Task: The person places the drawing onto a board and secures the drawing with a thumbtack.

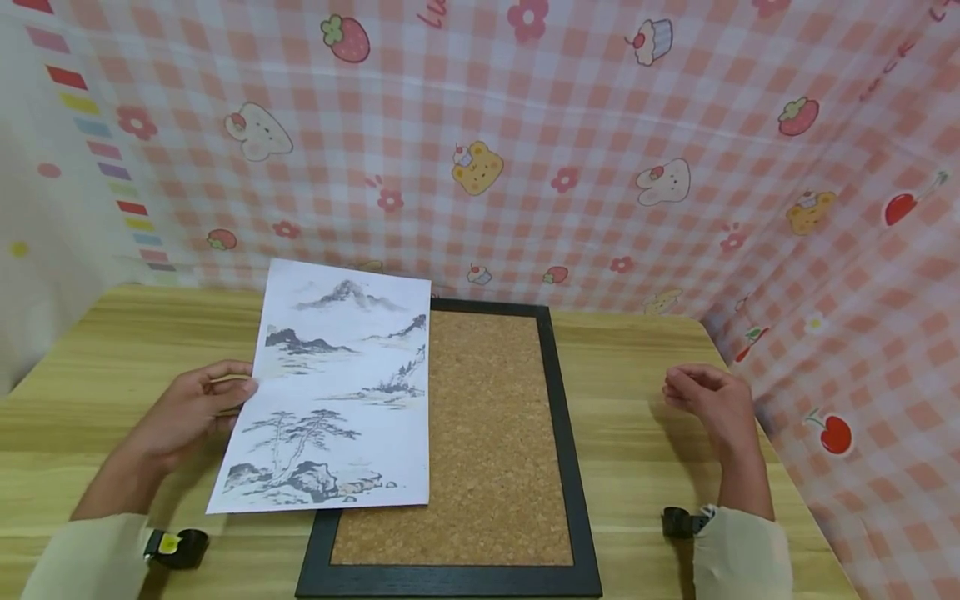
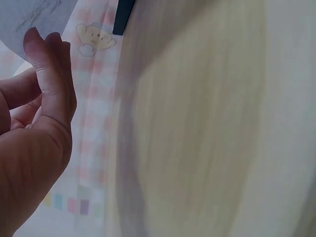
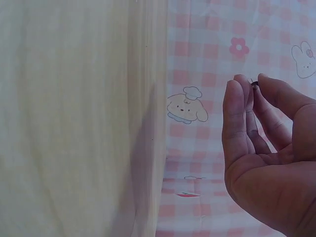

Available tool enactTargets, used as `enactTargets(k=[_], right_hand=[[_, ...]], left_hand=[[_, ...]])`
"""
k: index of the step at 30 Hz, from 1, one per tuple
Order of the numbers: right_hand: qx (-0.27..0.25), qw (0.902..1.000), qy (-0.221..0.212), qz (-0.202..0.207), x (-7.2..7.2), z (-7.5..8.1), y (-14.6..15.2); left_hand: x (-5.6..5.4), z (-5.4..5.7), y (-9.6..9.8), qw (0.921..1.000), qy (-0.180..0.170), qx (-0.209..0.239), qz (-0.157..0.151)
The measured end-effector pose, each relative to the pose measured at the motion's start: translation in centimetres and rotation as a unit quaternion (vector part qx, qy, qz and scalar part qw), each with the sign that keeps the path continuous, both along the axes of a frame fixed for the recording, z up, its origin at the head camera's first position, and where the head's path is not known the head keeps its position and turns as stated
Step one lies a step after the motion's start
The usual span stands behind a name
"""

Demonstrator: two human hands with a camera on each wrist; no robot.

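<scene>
My left hand pinches the left edge of a white paper sheet printed with an ink landscape of mountains and pine trees. Held slightly tilted, the sheet overlaps the left part of a black-framed cork board in the head view. In the left wrist view, the sheet's back shows behind the fingers. Off to the right of the board, my right hand is raised over the table. Its thumb and fingertips pinch a small dark thumbtack, whose thin point sticks up in the right wrist view.
The board lies on a wood-grain table. A pink checked cloth with cartoon prints hangs behind the table and along its right side. Both wrists wear black straps with small devices, the left one and the right one.
</scene>
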State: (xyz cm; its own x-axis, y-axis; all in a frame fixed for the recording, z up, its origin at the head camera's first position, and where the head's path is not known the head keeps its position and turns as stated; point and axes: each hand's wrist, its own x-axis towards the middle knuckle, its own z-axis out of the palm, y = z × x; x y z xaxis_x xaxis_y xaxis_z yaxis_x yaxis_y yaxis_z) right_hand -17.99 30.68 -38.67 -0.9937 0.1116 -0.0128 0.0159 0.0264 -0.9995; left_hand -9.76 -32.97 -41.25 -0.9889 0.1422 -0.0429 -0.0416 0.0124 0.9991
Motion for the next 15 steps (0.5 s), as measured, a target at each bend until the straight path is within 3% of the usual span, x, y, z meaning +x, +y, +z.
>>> enactTargets(k=[15], right_hand=[[0.001, 0.9996, 0.025, -0.012, -0.1, 0.8, -0.8]], left_hand=[[-1.3, 0.5, 2.4, 0.9990, -0.021, -0.011, -0.039]])
